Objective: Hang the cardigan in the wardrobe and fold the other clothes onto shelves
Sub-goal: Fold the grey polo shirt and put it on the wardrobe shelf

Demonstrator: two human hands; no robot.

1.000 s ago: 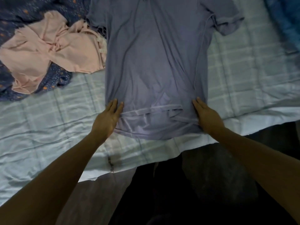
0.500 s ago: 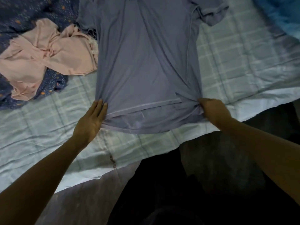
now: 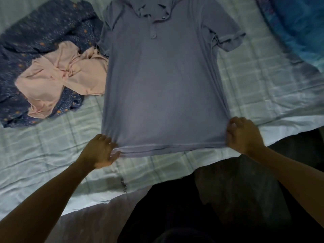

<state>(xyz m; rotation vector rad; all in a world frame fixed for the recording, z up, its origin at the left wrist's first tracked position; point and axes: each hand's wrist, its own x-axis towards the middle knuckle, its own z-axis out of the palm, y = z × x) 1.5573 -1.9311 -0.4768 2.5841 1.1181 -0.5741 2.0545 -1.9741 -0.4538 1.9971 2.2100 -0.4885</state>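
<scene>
Below, dark clothing (image 3: 201,216): the person's own dark garment fills the bottom edge of the view, against the near side of the bed.
Forearms: both bare, reaching forward from the lower corners and over the bed's edge.
Left hand (image 3: 100,151): fingers curled round the near left hem corner of the shirt, thumb lying along the hem edge; it grips the cloth.
Right hand (image 3: 243,135): knuckles up, fingers bunched round the near right hem corner, the cloth gathered into creases at the grip.
Bedsheet (image 3: 52,137): pale, checked and wrinkled, lying under the shirt and both hands.
Polo shirt (image 3: 163,85): grey-blue and short-sleeved, laid front side up on the bedsheet, hem nearest the person and drawn flat between the two hands.
Pink garment (image 3: 64,79): crumpled, just left of the shirt, its right edge meeting the shirt's side.
Dark blue printed garment (image 3: 43,37): rumpled beneath and around the pink garment, at the left of the bed.
Sleeve (image 3: 229,39): the one on the person's right spreads out onto the sheet; the other cannot be made out.
Collar (image 3: 154,9): at the far end, open, with two buttons showing on the placket below it.
Blue fabric (image 3: 298,23): bright, blurred, at the far right corner; what it is cannot be told.
</scene>
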